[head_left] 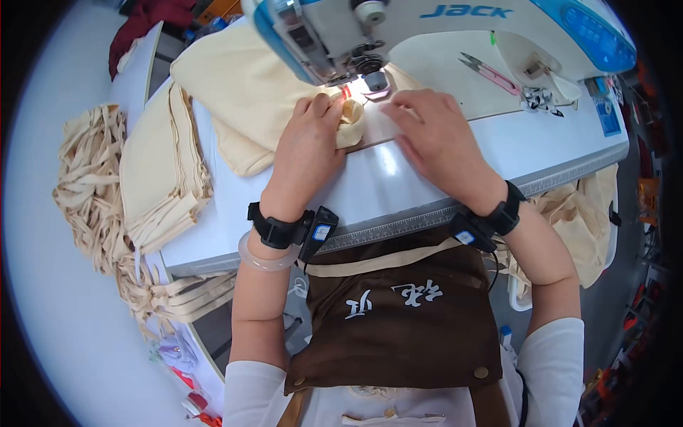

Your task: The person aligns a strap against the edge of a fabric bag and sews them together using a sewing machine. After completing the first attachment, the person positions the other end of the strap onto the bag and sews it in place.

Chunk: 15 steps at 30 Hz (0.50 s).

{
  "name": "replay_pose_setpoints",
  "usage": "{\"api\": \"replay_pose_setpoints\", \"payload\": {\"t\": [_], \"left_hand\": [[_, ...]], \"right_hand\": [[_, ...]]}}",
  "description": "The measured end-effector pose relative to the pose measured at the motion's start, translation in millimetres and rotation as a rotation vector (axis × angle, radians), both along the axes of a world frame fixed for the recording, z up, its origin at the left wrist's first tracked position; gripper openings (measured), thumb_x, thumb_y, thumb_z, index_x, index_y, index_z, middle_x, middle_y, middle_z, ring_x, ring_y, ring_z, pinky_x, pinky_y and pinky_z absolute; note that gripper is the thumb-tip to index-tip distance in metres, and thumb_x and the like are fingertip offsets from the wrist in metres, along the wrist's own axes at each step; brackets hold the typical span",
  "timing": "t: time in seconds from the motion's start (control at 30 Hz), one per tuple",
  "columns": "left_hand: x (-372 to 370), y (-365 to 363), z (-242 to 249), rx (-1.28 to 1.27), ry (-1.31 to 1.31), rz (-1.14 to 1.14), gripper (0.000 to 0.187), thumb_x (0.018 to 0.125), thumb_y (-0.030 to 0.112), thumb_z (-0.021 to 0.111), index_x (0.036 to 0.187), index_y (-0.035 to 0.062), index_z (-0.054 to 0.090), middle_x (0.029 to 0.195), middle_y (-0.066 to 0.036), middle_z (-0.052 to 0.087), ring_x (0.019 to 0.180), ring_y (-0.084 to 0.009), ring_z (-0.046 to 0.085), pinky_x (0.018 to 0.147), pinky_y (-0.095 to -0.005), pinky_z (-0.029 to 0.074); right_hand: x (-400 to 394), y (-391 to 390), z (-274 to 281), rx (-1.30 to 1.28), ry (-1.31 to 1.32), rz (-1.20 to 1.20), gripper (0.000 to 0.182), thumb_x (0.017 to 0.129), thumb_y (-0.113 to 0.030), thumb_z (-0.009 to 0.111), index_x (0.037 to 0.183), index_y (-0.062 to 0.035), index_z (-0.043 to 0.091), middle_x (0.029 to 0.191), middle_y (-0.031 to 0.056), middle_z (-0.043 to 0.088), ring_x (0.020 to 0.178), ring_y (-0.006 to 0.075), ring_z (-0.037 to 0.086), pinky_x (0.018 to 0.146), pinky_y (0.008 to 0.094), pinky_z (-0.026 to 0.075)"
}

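Under the lit head of a white-and-blue sewing machine [313, 43] lies a cream cloth piece [245, 85], spread to the left of the needle. My left hand [306, 146] is closed on the cloth's edge, fingers curled beside a folded loop of fabric [350, 124] just in front of the presser foot. To the right of the foot, my right hand [441, 132] hovers over the bed with bent fingers apart and nothing visible in them. A long cream strap [377, 263] crosses the brown apron at my waist.
Stacked cream cloth panels [160, 164] lie at the table's left, beside a heap of cream straps [89, 185]. Pink-handled snips [491, 73] rest on the machine bed at right. A ruler strip [398, 226] lines the front edge. More cream fabric [580, 220] sits in a bin at lower right.
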<state>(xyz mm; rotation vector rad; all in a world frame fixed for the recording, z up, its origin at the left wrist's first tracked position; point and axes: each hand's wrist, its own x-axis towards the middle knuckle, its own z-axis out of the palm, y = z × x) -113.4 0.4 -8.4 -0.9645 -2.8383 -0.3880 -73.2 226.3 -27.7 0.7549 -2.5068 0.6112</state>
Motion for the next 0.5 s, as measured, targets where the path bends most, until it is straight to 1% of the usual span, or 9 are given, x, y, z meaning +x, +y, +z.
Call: {"api": "replay_pose_setpoints", "payload": {"t": [0.07, 0.1, 0.2, 0.23, 0.33, 0.37, 0.4, 0.47, 0.5], "left_hand": [[1, -1, 0, 0.003, -0.015, -0.004, 0.059, 0.071, 0.002, 0.073, 0.129, -0.0031, 0.059, 0.116, -0.015, 0.060, 0.113, -0.0339, 0.055, 0.097, -0.0397, 0.050], [2, -1, 0, 0.006, -0.021, -0.004, 0.059, 0.074, 0.004, 0.074, 0.131, -0.0014, 0.058, 0.117, -0.014, 0.059, 0.113, -0.0341, 0.055, 0.097, -0.0404, 0.050], [8, 1, 10, -0.003, -0.092, 0.028, 0.057, 0.080, 0.009, 0.077, 0.133, 0.0011, 0.058, 0.121, -0.014, 0.058, 0.116, -0.0350, 0.054, 0.097, -0.0423, 0.049], [12, 4, 14, -0.010, -0.125, 0.044, 0.056, 0.082, 0.012, 0.077, 0.134, 0.0015, 0.058, 0.123, -0.015, 0.058, 0.117, -0.0354, 0.055, 0.097, -0.0429, 0.049], [35, 25, 37, -0.071, 0.114, 0.002, 0.054, 0.087, 0.018, 0.077, 0.135, 0.0023, 0.057, 0.127, -0.017, 0.058, 0.121, -0.0367, 0.054, 0.099, -0.0436, 0.049], [43, 34, 45, 0.003, 0.043, -0.036, 0.052, 0.088, 0.014, 0.074, 0.134, -0.0019, 0.056, 0.132, -0.021, 0.057, 0.125, -0.0385, 0.054, 0.101, -0.0440, 0.048], [46, 41, 46, 0.071, -0.076, -0.045, 0.050, 0.089, 0.014, 0.072, 0.134, -0.0014, 0.057, 0.134, -0.021, 0.056, 0.126, -0.0388, 0.054, 0.102, -0.0430, 0.048], [49, 56, 47, 0.209, -0.313, -0.049, 0.045, 0.092, 0.013, 0.070, 0.133, -0.0004, 0.058, 0.137, -0.020, 0.055, 0.128, -0.0395, 0.053, 0.104, -0.0410, 0.047], [47, 65, 47, 0.239, -0.362, -0.063, 0.045, 0.094, 0.010, 0.066, 0.137, 0.0020, 0.055, 0.142, -0.018, 0.054, 0.129, -0.0364, 0.054, 0.106, -0.0388, 0.046]], "right_hand": [[12, 15, 8, -0.046, -0.026, -0.121, 0.045, 0.078, -0.007, 0.074, 0.121, -0.0024, 0.059, 0.120, 0.0112, 0.059, 0.112, 0.0273, 0.057, 0.092, 0.0415, 0.044], [16, 22, 7, -0.078, -0.023, -0.178, 0.049, 0.073, -0.007, 0.078, 0.117, -0.0032, 0.058, 0.117, 0.0117, 0.058, 0.108, 0.0286, 0.057, 0.090, 0.0407, 0.044], [23, 41, 4, -0.126, -0.158, -0.245, 0.034, 0.078, -0.005, 0.072, 0.108, -0.0032, 0.057, 0.105, 0.0122, 0.059, 0.099, 0.0297, 0.059, 0.085, 0.0399, 0.045], [23, 45, 2, -0.111, -0.148, -0.267, 0.029, 0.079, -0.004, 0.069, 0.105, -0.0033, 0.056, 0.101, 0.0121, 0.059, 0.097, 0.0300, 0.059, 0.084, 0.0396, 0.045], [22, 55, -2, -0.084, -0.111, -0.321, 0.018, 0.083, -0.001, 0.061, 0.099, -0.0032, 0.053, 0.089, 0.0120, 0.058, 0.090, 0.0307, 0.060, 0.079, 0.0390, 0.047], [23, 58, -1, -0.086, -0.090, -0.335, 0.016, 0.084, 0.000, 0.059, 0.098, -0.0029, 0.052, 0.087, 0.0120, 0.058, 0.086, 0.0307, 0.061, 0.076, 0.0389, 0.047], [24, 62, -2, -0.086, -0.068, -0.347, 0.014, 0.084, 0.001, 0.057, 0.097, -0.0027, 0.051, 0.085, 0.0120, 0.058, 0.082, 0.0306, 0.061, 0.074, 0.0389, 0.048], [30, 65, -5, -0.141, -0.101, -0.370, 0.015, 0.084, 0.000, 0.058, 0.097, -0.0030, 0.051, 0.086, 0.0119, 0.057, 0.076, 0.0308, 0.060, 0.069, 0.0399, 0.049], [34, 66, -5, -0.167, -0.114, -0.377, 0.016, 0.083, 0.000, 0.058, 0.097, -0.0032, 0.051, 0.087, 0.0119, 0.057, 0.072, 0.0309, 0.059, 0.067, 0.0404, 0.049]]}}
